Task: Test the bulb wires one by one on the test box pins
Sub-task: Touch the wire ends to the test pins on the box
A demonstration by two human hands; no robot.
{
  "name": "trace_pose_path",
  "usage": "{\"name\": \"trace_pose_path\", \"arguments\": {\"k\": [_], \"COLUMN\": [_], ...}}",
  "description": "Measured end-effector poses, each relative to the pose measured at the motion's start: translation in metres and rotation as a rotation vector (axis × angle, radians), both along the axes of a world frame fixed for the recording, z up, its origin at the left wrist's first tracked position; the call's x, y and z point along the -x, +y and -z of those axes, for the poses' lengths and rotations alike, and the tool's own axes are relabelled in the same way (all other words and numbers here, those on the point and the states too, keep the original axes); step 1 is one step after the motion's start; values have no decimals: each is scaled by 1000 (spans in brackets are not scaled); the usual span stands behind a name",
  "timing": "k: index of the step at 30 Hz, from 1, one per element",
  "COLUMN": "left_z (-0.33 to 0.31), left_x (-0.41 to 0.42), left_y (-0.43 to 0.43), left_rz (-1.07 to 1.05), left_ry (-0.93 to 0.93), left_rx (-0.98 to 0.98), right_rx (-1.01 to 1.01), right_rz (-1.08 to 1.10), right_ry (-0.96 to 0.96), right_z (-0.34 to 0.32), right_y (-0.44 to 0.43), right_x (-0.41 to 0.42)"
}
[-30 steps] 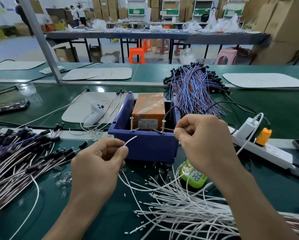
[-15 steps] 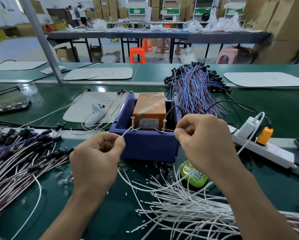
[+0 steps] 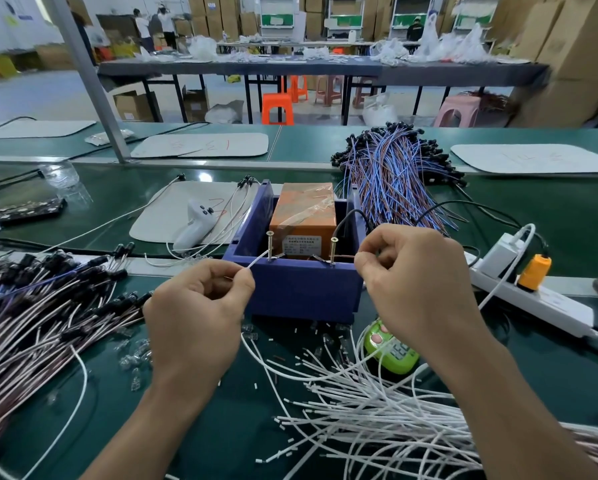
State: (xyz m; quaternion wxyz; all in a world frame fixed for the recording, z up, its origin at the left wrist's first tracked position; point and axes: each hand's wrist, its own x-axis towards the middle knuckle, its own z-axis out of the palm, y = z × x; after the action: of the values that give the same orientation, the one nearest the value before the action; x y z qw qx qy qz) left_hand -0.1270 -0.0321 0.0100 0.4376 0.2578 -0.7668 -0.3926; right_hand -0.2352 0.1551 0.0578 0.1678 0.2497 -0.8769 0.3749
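From the head view, the left hand [image 3: 193, 317] pinches a white wire [image 3: 258, 261] between thumb and forefinger, its free end slanting up to the left pin [image 3: 270, 245] on the front edge of the blue test box [image 3: 301, 289]. The right hand [image 3: 418, 282], fingers curled, pinches a thin lead [image 3: 345, 257] that runs to the right pin [image 3: 332, 251]. The box sits on the green bench [image 3: 550, 216] between both hands, with a heap of white wires [image 3: 377, 410] in front of it
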Motion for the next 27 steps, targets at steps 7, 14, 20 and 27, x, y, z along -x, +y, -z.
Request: {"name": "trace_pose_path", "arguments": {"k": [7, 14, 20, 27], "left_z": [-3, 0, 1, 0], "left_x": [0, 1, 1, -2], "left_y": [0, -5, -6, -1], "left_rz": [3, 2, -22, 25], "left_ry": [9, -6, -11, 34], "left_rx": [-20, -26, -24, -9], "right_rx": [-1, -3, -9, 44], "right_rz": [-9, 6, -2, -94], "right_ry": [-6, 3, 6, -34], "right_z": [1, 2, 2, 1], "right_y": [-1, -2, -2, -2], "right_x": [0, 0, -1, -2]}}
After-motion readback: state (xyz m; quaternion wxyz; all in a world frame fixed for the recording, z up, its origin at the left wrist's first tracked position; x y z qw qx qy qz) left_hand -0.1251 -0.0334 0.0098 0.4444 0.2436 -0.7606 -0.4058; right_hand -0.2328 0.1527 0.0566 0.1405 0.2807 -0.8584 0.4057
